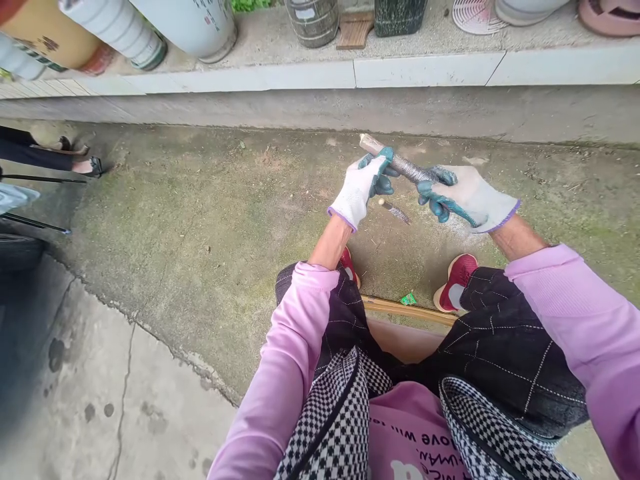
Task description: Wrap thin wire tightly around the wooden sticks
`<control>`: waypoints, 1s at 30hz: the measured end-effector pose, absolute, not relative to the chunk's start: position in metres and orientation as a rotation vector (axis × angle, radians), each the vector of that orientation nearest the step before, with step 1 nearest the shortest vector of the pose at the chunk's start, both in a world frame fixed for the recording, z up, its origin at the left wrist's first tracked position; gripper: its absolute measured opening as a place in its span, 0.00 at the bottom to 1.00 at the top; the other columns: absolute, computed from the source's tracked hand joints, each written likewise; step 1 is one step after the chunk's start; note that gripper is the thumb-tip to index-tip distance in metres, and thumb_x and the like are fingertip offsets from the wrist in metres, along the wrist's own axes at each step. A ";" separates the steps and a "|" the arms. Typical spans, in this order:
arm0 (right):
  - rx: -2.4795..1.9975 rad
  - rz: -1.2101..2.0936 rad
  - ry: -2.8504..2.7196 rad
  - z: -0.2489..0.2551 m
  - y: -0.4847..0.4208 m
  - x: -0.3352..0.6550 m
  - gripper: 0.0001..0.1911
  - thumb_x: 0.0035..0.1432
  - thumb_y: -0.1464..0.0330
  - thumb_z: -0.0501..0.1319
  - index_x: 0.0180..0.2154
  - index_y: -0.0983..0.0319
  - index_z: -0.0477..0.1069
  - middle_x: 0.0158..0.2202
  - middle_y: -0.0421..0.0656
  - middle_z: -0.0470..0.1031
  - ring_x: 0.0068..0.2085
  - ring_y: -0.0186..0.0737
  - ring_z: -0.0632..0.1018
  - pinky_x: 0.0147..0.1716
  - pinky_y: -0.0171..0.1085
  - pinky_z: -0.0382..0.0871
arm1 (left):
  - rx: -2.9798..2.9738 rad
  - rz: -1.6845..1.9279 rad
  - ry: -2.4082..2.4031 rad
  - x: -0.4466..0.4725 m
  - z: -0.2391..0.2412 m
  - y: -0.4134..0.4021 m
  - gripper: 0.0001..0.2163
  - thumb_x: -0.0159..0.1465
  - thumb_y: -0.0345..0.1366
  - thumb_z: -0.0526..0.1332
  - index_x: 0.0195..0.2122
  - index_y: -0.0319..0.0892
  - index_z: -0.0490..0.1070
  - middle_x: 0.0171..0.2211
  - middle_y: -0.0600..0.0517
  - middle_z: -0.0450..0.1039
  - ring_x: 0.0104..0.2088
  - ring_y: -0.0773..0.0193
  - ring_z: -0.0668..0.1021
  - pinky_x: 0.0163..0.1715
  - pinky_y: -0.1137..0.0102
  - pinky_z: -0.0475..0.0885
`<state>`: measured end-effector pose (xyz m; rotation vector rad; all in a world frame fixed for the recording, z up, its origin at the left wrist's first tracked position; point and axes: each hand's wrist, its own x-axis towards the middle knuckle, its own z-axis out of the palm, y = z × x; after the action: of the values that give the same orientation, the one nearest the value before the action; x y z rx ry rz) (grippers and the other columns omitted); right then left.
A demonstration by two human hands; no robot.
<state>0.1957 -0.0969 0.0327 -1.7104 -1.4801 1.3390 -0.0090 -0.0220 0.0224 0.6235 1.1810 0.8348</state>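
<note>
Both my gloved hands grip one slim rod [407,167], pale brown at its far left end and silvery, as if wound with wire or foil, along the rest. My left hand [365,180], in a white glove with teal-coated fingers, is closed round it near the pale end. Around the silvery lower end my right hand [455,193], gloved alike, is closed and hides the tip. The rod slants down to the right above the ground. Below and between the hands, a shorter stick [395,211] with a pale tip and silvery, dark wrapping lies on the concrete.
Beyond my hands runs a tiled ledge [300,77] with several pots, among them a white pot [193,27] and a grey-brown pot [313,23]. A green wrapper [408,298] lies between my red shoes. Another person's foot [90,167] is at far left, near thin dark poles [40,223].
</note>
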 end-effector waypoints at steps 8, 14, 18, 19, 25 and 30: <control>-1.845 0.856 -1.670 0.040 -0.101 0.203 0.25 0.72 0.48 0.62 0.58 0.55 0.81 0.47 0.52 0.86 0.47 0.62 0.84 0.46 0.53 0.80 | 0.700 0.767 1.182 -0.007 0.028 -0.032 0.14 0.72 0.38 0.74 0.57 0.43 0.81 0.31 0.52 0.85 0.26 0.70 0.80 0.39 0.71 0.82; -1.767 1.393 -1.143 0.047 -0.092 0.196 0.20 0.66 0.47 0.69 0.40 0.56 0.74 0.35 0.45 0.80 0.25 0.38 0.67 0.23 0.41 0.65 | 0.727 0.747 1.159 -0.010 0.028 -0.035 0.13 0.71 0.33 0.71 0.57 0.44 0.83 0.29 0.53 0.83 0.27 0.70 0.80 0.37 0.73 0.80; -1.621 1.479 -1.049 0.054 -0.094 0.200 0.19 0.63 0.50 0.73 0.39 0.56 0.73 0.32 0.42 0.76 0.24 0.34 0.64 0.19 0.39 0.59 | 0.768 0.714 1.163 -0.011 0.020 -0.034 0.09 0.69 0.27 0.71 0.50 0.42 0.84 0.31 0.51 0.84 0.34 0.65 0.84 0.45 0.70 0.80; -1.558 1.521 -1.068 0.055 -0.096 0.203 0.19 0.62 0.50 0.74 0.39 0.56 0.73 0.32 0.42 0.76 0.23 0.33 0.63 0.19 0.39 0.58 | 0.807 0.707 1.162 -0.012 0.017 -0.033 0.08 0.69 0.25 0.70 0.47 0.42 0.84 0.32 0.51 0.84 0.36 0.65 0.84 0.47 0.69 0.80; -1.397 1.863 -1.366 0.062 -0.102 0.222 0.23 0.56 0.49 0.78 0.38 0.59 0.77 0.26 0.39 0.74 0.21 0.32 0.64 0.16 0.37 0.55 | 1.179 0.676 1.084 -0.024 -0.001 -0.021 0.15 0.67 0.15 0.63 0.30 0.42 0.79 0.35 0.50 0.83 0.42 0.65 0.82 0.59 0.69 0.74; -1.489 1.951 -1.592 0.056 -0.091 0.241 0.25 0.52 0.45 0.77 0.36 0.59 0.81 0.27 0.42 0.76 0.19 0.34 0.66 0.17 0.38 0.59 | 1.313 0.570 1.021 -0.035 0.004 -0.026 0.09 0.64 0.21 0.69 0.31 0.41 0.82 0.34 0.50 0.83 0.40 0.63 0.81 0.51 0.69 0.75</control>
<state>0.2405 -0.0907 0.0556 -1.4887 -1.5917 1.9511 -0.0355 -0.0259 0.0042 1.3128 1.0212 0.5705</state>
